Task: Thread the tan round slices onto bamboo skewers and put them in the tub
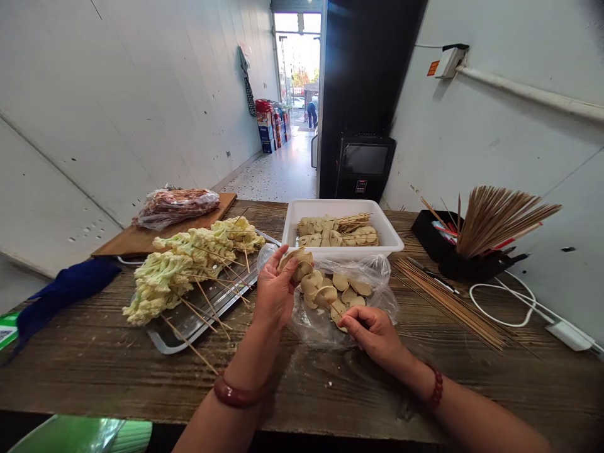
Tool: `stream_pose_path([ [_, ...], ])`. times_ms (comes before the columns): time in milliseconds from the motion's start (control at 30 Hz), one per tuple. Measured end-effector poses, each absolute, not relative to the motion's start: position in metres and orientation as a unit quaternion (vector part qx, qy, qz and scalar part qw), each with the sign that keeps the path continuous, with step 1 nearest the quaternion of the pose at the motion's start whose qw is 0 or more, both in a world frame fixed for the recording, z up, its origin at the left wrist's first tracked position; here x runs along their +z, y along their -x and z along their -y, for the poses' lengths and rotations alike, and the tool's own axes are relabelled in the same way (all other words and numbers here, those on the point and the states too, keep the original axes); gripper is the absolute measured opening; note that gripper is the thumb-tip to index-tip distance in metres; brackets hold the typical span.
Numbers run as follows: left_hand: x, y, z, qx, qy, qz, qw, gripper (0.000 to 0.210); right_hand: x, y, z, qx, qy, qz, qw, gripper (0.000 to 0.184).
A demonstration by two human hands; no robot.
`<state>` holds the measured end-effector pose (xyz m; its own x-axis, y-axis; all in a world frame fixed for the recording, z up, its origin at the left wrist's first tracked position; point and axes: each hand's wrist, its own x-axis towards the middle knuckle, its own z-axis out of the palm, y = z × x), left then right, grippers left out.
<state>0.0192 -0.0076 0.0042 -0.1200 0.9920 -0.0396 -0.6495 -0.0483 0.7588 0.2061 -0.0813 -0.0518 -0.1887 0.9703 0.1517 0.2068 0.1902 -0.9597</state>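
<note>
My left hand (276, 286) is closed around several round, thin beige slices (302, 257), pinched between thumb and fingers. My right hand (377, 333) grips the end of a thin wooden skewer (340, 313), which points up and left towards my left hand. A beige slice (325, 296) appears to be on the skewer. Below both hands, more such slices lie loose on a clear plastic bag (321, 327). Behind the bag, a white plastic tub (344, 251) holds skewered bundles of beige slices (325, 238).
Skewered cauliflower (189, 258) fills a metal tray (189, 330) on the left. A wrapped reddish bundle (177, 207) rests on a wooden board (116, 242). Loose skewers (453, 308) lie at right, near a black holder (476, 264) full of skewers and a white cable (507, 321).
</note>
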Motion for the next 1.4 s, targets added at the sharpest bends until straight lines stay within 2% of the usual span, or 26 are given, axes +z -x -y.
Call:
stream_pose_path([
  [267, 0.002, -0.028, 0.017, 0.586, -0.314, -0.297, 0.686, 0.048, -0.045, -0.206, 0.079, 0.408, 0.478, 0.626, 0.462, 0.040],
  [800, 0.001, -0.039, 0.023, 0.602, -0.326, -0.304, 0.663, 0.030, -0.044, -0.204, 0.078, 0.384, 0.490, 0.631, 0.464, 0.041],
  [900, 0.002, -0.040, 0.024, 0.599, -0.327, -0.298, 0.667, 0.031, -0.043, -0.205, 0.078, 0.390, 0.486, 0.629, 0.465, 0.042],
  [1100, 0.002, -0.042, 0.027, 0.554, -0.331, -0.302, 0.702, 0.046, -0.045, -0.207, 0.078, 0.395, 0.488, 0.619, 0.472, 0.043],
  [1400, -0.001, -0.049, 0.030, 0.533, -0.352, -0.329, 0.695, 0.039, -0.043, -0.206, 0.076, 0.380, 0.490, 0.622, 0.477, 0.038],
])
